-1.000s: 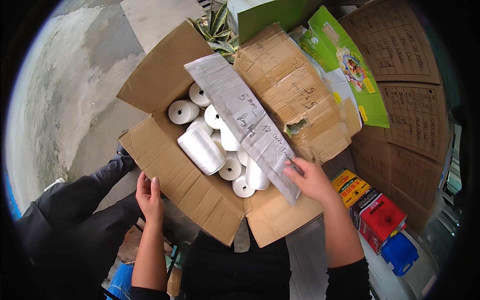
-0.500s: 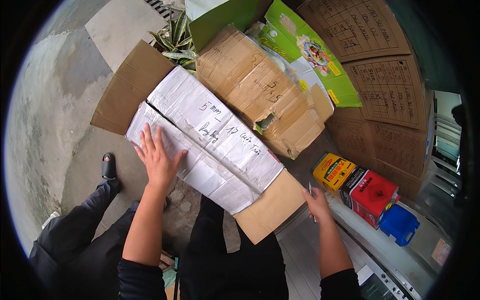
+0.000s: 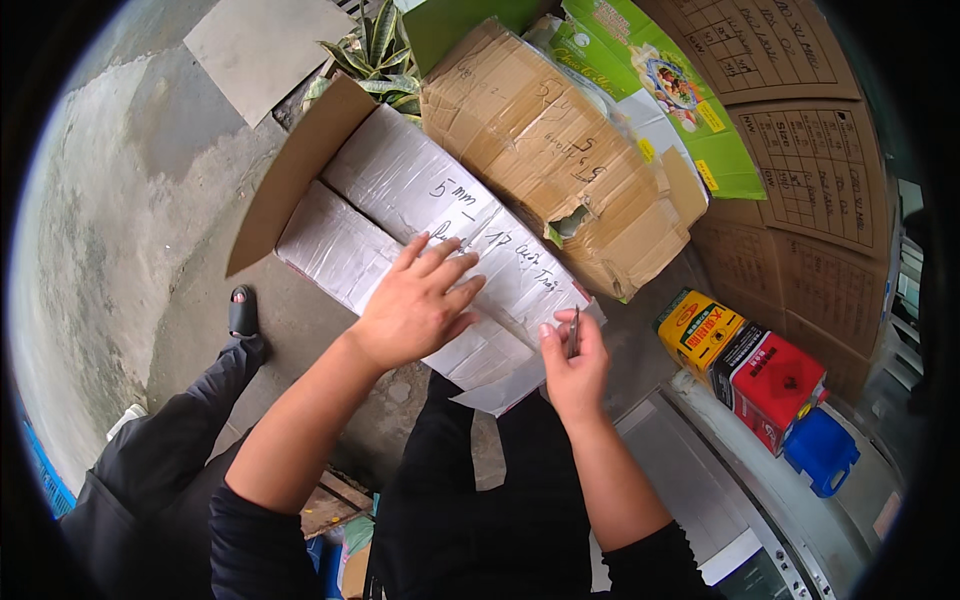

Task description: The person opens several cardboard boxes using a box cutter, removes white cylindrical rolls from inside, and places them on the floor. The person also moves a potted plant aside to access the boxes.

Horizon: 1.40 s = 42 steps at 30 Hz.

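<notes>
A cardboard box (image 3: 400,180) stands before me with two long white-faced top flaps meeting at a seam, with handwriting on the far one. My left hand (image 3: 422,308) lies across these flaps near the seam, fingers spread. At the box's right end, my right hand (image 3: 577,368) is closed around a slim metal pen-like tool (image 3: 573,332); its exact kind is unclear. Those fingers are close to the corner of the flaps. On the left end a brown end flap (image 3: 300,170) sticks up and outward.
Behind the box sit a worn brown carton (image 3: 540,140) and a green carton (image 3: 660,90), with a potted plant (image 3: 378,55) beside them. Yellow and red tins (image 3: 735,365) and a blue container (image 3: 820,450) stand at right. Another person's sandalled foot (image 3: 242,312) is at left.
My left hand has slid right across the white flaps. My right hand has moved left to the box's end, and the brown flap there no longer shows spread outward. The left end flap appears more upright.
</notes>
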Available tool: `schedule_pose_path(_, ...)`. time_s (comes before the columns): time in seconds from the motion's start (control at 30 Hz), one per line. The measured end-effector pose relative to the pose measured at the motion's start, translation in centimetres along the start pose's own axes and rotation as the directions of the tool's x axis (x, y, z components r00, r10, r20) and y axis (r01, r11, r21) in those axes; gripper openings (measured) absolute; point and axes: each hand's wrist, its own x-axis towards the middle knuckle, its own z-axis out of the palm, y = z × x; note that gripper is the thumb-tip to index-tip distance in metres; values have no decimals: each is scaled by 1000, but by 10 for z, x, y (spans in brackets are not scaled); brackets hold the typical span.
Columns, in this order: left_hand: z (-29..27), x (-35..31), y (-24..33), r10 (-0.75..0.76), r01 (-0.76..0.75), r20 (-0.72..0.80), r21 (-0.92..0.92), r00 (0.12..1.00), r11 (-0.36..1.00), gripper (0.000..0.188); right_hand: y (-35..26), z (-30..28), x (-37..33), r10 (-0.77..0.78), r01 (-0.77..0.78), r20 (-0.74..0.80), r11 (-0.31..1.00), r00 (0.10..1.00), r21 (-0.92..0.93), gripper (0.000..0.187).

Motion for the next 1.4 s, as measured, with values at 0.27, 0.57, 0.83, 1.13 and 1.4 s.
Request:
schedule_pose_path(0.27, -19, -48, 66, -400, 448, 652, 103, 644, 888, 45, -74, -20, 53, 160, 330, 517, 605, 841, -725, 22)
schedule_pose_path(0.57, 6, -191, 23, -920, 914, 46, -139, 390, 380, 73, -39, 72, 4, 321, 735, 783, 282, 533, -617, 46)
schedule_pose_path(0.83, -30, -136, -92, -863, 595, -336, -626, 378, 505, 47, -99, -39, 35, 50, 425, 532, 540, 845, -726, 43)
schedule_pose_path(1.13, -1, -127, -49, -747, 772, 197, -111, 635, 626, 46, 50, -171, 30, 241, -290, -168, 861, 956, -417, 25)
schedule_pose_path(1.4, 8, -155, 16, -944, 978, -329, 198, 9, -59, 87, 45, -46, -22, 22, 17, 506, 997, 862, -72, 28)
